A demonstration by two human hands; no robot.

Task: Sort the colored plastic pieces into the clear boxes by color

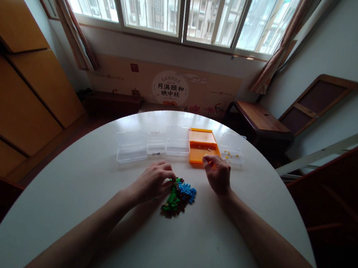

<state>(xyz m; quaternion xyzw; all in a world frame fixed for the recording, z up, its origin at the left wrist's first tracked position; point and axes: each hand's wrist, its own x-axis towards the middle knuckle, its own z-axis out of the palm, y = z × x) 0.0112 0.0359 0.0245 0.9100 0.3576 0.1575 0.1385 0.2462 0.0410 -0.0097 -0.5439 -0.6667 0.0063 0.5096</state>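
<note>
A pile of small building bricks (177, 198), green, blue and dark brown, lies on the round white table. At its upper left edge is my left hand (156, 178), fingers bent together and touching the bricks; whatever they pinch is hidden. My right hand (219, 175) hovers at the front right of the open orange box (197, 154), with thumb and fingertips pressed together. Anything between those fingertips is too small to make out. A few tiny pieces lie inside the orange box. Beside it, an open clear box (241, 161) holds several small yellow pieces (226, 153).
More open clear plastic boxes (132, 156) stand in a row left of the orange one, along the far part of the table (65, 207). A wooden stool (261, 117) stands beyond the table at the right, below the window (183, 8).
</note>
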